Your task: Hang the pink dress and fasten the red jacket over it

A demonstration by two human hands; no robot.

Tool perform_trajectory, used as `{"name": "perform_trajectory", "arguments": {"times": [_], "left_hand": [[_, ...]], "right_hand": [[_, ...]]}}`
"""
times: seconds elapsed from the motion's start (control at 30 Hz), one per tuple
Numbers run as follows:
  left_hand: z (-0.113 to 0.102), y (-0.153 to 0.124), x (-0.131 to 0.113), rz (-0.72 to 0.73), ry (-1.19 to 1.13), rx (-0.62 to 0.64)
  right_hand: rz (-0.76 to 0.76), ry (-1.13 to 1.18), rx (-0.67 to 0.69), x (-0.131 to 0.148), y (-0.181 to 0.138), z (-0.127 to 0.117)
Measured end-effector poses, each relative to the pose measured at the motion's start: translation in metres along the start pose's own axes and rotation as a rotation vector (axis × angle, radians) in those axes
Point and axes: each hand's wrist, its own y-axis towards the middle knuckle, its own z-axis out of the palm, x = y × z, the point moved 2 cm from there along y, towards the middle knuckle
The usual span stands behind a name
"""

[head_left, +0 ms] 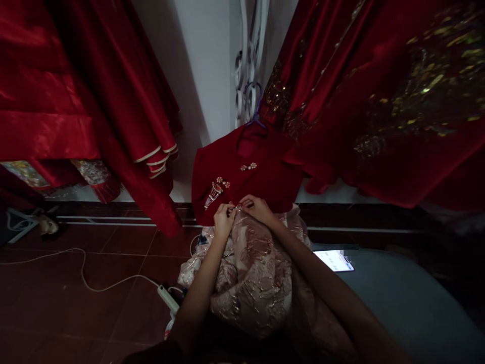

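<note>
Both hands meet at frame centre: left hand (224,218) and right hand (258,208), fingers (247,203) pinched closed on the lower edge of a red jacket (246,174) hanging above pink fabric (250,275). A lit phone (334,260) lies centre-right.

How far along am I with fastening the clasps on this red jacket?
Done, it seems: the top clasp and the tasselled clasp on the red jacket look joined. In hand: your left hand and right hand pinch the lower clasp at the jacket's bottom edge. Left: closing that one; anything further down is hidden by the pink fabric.
</note>
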Motion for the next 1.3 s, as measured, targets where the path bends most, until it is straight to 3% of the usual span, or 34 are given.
{"name": "perform_trajectory", "arguments": {"times": [0.37,0.57,0.63,0.77,0.87,1.1,1.3], "left_hand": [[-0.004,0.0,-0.005,-0.05,-0.075,-0.015],[-0.005,0.006,-0.006,-0.282,-0.258,0.031],[-0.011,0.02,-0.007,-0.384,-0.434,0.041],[-0.032,0.069,-0.01,-0.489,-0.734,-0.076],[-0.038,0.094,-0.012,-0.582,-0.806,0.03],[-0.017,0.089,-0.017,-0.765,-1.155,0.03],[-0.022,0.083,-0.018,-0.748,-1.161,-0.004]], "right_hand": [[0.031,0.072,-0.004,-0.001,-0.003,0.004],[0.019,0.056,0.0,0.008,-0.003,-0.001],[0.006,0.074,0.042,0.014,-0.002,-0.007],[0.022,0.209,0.176,0.026,0.0,-0.019],[0.11,0.285,0.278,0.033,0.0,-0.027],[0.164,0.385,0.463,0.047,-0.005,-0.047],[0.165,0.376,0.49,0.052,-0.008,-0.05]]}}
